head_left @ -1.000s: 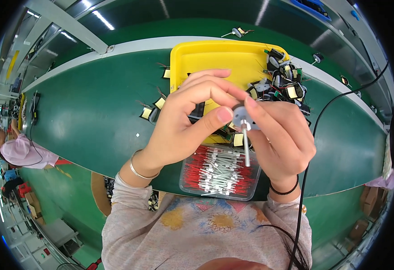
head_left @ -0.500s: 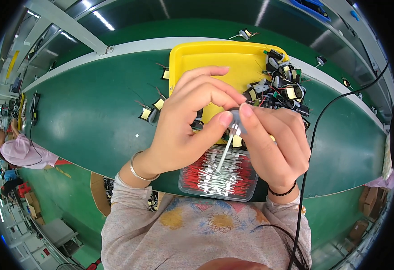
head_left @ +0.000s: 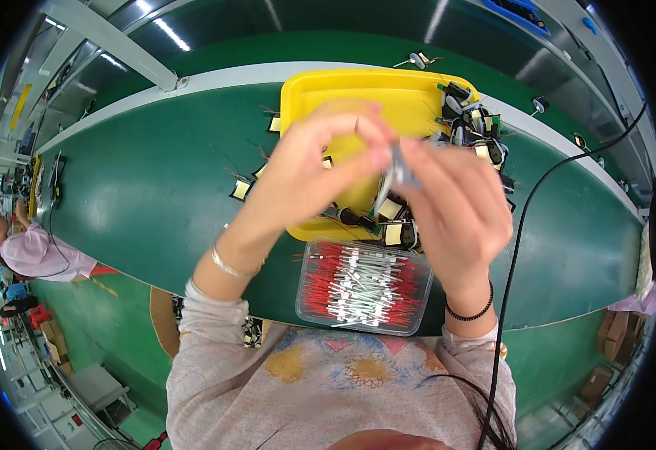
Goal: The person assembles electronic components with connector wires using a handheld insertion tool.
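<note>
My left hand and my right hand meet over the yellow tray. Both pinch a small grey round part between thumb and fingers. A thin white stick-like piece hangs down from it. Motion blurs the fingertips and the part, so its details are lost. Below the hands, close to my body, stands a clear plastic box full of thin red and white wire pieces. Small black assemblies with pale yellow squares lie in the tray under my hands.
More black assemblies pile up at the tray's right side. A few others lie left of it on the green table. A black cable runs down past my right hand. Another person sits at far left.
Both hands have lifted slightly away from me with the grey part, uncovering more of the wire box and the tray's near edge. The white piece hangs less far out over the box.
</note>
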The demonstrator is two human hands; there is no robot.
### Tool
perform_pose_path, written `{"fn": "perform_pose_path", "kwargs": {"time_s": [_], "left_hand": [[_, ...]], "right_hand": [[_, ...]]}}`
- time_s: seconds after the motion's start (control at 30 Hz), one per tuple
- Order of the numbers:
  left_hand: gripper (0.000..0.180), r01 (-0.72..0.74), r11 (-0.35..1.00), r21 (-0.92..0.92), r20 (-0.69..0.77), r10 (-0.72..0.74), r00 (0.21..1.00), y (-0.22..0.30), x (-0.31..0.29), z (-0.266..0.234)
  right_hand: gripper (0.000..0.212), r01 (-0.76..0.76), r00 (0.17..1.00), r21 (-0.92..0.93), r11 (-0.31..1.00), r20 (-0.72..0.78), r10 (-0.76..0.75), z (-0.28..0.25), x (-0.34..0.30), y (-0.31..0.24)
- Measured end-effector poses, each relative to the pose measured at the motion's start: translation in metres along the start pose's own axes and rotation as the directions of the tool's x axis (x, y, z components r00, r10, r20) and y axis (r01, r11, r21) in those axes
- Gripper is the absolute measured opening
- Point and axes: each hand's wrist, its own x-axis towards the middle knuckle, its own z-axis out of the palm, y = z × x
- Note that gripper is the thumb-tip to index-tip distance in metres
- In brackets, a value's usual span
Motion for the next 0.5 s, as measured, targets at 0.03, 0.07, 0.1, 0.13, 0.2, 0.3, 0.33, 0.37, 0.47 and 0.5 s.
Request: {"fn": "perform_pose_path", "kwargs": {"time_s": [0.03,0.07,0.1,0.13,0.2,0.3,0.33,0.37,0.47,0.5], "left_hand": [[0.017,0.027,0.996,0.091,-0.012,-0.026,1.0,-0.007,0.018,-0.006],[0.016,-0.058,0.956,0.289,-0.057,0.077,0.995,-0.026,0.042,-0.019],[0.016,-0.121,0.866,0.485,-0.091,0.188,0.978,-0.048,0.064,-0.038],[0.022,-0.077,0.758,0.648,-0.123,0.203,0.971,-0.064,0.086,-0.054],[0.031,0.079,0.572,0.816,-0.166,0.1,0.981,-0.071,0.116,-0.064],[0.031,0.126,0.409,0.904,-0.194,0.128,0.973,-0.076,0.128,-0.059],[0.026,0.1,0.296,0.95,-0.185,0.275,0.943,-0.08,0.126,-0.057],[0.026,0.1,0.294,0.951,-0.183,0.271,0.945,-0.091,0.123,-0.062],[0.039,-0.16,0.219,0.962,0.076,0.347,0.935,-0.105,0.102,-0.069],[0.044,-0.195,0.115,0.974,0.18,0.125,0.976,-0.089,0.084,-0.051]], "right_hand": [[0.041,-0.002,1.0,-0.006,1.0,0.002,0.002,-0.001,0.002,0.004],[0.04,-0.065,0.996,-0.093,0.994,-0.059,0.059,-0.005,0.004,0.01],[0.04,-0.122,0.987,-0.165,0.979,-0.124,0.102,-0.009,0.006,0.012],[0.038,-0.129,0.984,-0.166,0.978,-0.146,0.105,-0.017,0.008,0.011],[0.036,-0.186,0.971,-0.144,0.972,-0.179,0.16,-0.033,0.008,0.008],[0.035,-0.212,0.954,-0.081,0.974,-0.232,0.189,-0.044,0.006,0.011],[0.034,-0.204,0.953,-0.046,0.978,-0.238,0.187,-0.046,0.005,0.012],[0.034,-0.208,0.952,-0.044,0.977,-0.238,0.192,-0.046,0.005,0.012],[0.03,-0.188,0.96,0.058,0.98,-0.198,0.196,-0.043,0.006,0.013],[0.03,-0.209,0.957,0.047,0.977,-0.196,0.215,-0.043,0.004,0.018]]}}
